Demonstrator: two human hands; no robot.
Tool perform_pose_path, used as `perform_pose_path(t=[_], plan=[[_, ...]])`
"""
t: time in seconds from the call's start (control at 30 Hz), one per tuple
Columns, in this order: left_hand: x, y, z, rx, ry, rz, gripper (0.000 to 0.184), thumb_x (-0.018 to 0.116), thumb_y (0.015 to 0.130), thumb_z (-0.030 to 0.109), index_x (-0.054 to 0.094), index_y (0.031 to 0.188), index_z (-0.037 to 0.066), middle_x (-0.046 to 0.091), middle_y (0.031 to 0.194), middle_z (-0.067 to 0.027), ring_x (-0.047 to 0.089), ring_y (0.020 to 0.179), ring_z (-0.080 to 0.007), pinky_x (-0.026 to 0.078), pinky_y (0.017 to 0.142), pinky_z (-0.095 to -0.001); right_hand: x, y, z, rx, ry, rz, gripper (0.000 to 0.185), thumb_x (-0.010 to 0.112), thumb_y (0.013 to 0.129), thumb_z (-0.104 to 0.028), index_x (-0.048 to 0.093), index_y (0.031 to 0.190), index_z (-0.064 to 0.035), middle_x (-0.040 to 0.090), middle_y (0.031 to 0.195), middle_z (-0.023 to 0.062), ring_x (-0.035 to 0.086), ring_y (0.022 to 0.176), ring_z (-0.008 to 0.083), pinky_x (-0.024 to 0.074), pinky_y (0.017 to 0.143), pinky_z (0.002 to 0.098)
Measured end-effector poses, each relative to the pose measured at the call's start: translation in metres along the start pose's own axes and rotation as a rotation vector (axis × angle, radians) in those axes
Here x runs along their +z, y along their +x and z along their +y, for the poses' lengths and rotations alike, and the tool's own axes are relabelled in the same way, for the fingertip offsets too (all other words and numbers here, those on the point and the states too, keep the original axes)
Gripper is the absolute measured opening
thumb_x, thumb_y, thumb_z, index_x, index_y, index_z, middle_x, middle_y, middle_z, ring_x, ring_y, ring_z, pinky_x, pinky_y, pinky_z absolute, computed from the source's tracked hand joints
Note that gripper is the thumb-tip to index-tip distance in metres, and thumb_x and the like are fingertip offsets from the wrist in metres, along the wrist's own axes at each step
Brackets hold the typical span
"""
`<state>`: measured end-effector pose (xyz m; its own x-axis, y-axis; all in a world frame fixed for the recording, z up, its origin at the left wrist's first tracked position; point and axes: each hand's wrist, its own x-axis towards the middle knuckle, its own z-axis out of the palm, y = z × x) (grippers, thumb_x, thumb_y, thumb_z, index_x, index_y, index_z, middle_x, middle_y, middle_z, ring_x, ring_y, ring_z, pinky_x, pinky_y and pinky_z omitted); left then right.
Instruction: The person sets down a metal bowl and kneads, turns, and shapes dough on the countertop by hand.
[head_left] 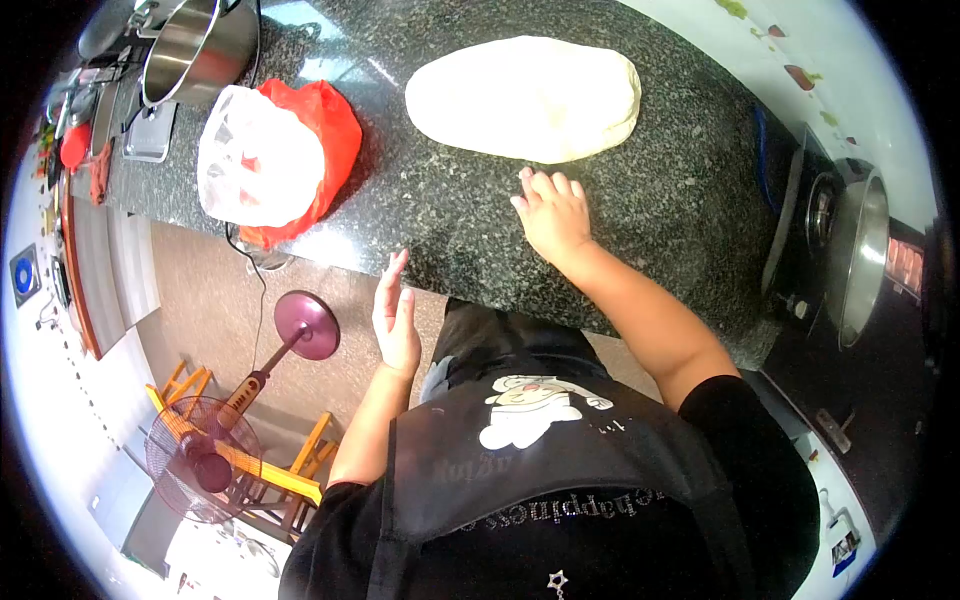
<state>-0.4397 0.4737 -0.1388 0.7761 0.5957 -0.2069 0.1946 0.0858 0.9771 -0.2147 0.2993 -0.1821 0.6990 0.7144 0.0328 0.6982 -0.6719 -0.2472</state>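
Observation:
A large, smooth, pale oblong of dough (pixel 520 98) lies on the dark speckled stone counter (pixel 450 215). Just below its near edge is my right hand (pixel 556 212), palm down over the counter with its fingers apart and holding nothing. Whether its fingertips touch the stone I cannot tell. My left hand (pixel 396 318) is held up by the counter's front edge, fingers stretched out, with nothing in it. The nearest thing to it is a red plastic bag (pixel 340 135) with white flour-like powder (pixel 265 160) showing in its open top.
A steel pot (pixel 200 55) and a small clear tray (pixel 150 132) stand at the counter's left. On the right, a steel wok or basin (pixel 862 260) rests by the stove (pixel 815 215). A standing fan (pixel 205 450) and wooden stools occupy the floor behind left.

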Motion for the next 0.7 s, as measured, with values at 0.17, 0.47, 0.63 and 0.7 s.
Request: perform_pose_path(t=[0.17,0.47,0.63,0.7], plan=[[0.01,0.012,0.005,0.046,-0.068,0.002,0.036,0.051,0.1,0.003,0.055,0.135,0.0,0.055,0.145,-0.018,0.042,0.143,-0.029,0.025,0.121,-0.0427,-0.049,0.016,0.024,-0.003,0.464,0.033,0.035,0.057,0.1,-0.032,0.07,0.124,-0.0098,0.06,0.097,0.0086,0.061,0.082,0.0274,0.052,0.071,0.0405],[0.019,0.059,0.013,0.156,0.127,0.048,0.023,0.051,0.1,-0.002,0.064,0.118,0.0,0.068,0.123,-0.0124,0.061,0.119,-0.0211,0.043,0.107,-0.0344,-0.116,0.126,0.025,-0.013,-0.218,-0.648,0.059,0.042,0.103,-0.052,0.077,0.101,-0.0049,0.074,0.089,0.0152,0.072,0.084,0.0342,0.0563,0.075,0.0466],[0.03,0.16,0.024,0.307,0.207,0.138,0.024,0.049,0.101,0.002,0.064,0.119,-0.002,0.068,0.121,-0.0103,0.06,0.116,-0.0202,0.043,0.106,-0.033,-0.167,0.11,0.072,0.168,0.303,-0.019,0.053,0.043,0.106,-0.042,0.077,0.091,-0.0044,0.073,0.088,0.0116,0.07,0.084,0.0276,0.0541,0.079,0.0394],[0.042,0.21,0.015,0.242,0.13,0.112,0.028,0.047,0.103,0.009,0.062,0.126,-0.001,0.065,0.128,-0.0108,0.057,0.122,-0.0202,0.039,0.11,-0.0327,-0.138,0.072,0.13,0.221,0.508,0.382,0.041,0.042,0.107,-0.029,0.074,0.108,-0.0048,0.071,0.103,0.0104,0.068,0.094,0.0251,0.0525,0.086,0.0387]])
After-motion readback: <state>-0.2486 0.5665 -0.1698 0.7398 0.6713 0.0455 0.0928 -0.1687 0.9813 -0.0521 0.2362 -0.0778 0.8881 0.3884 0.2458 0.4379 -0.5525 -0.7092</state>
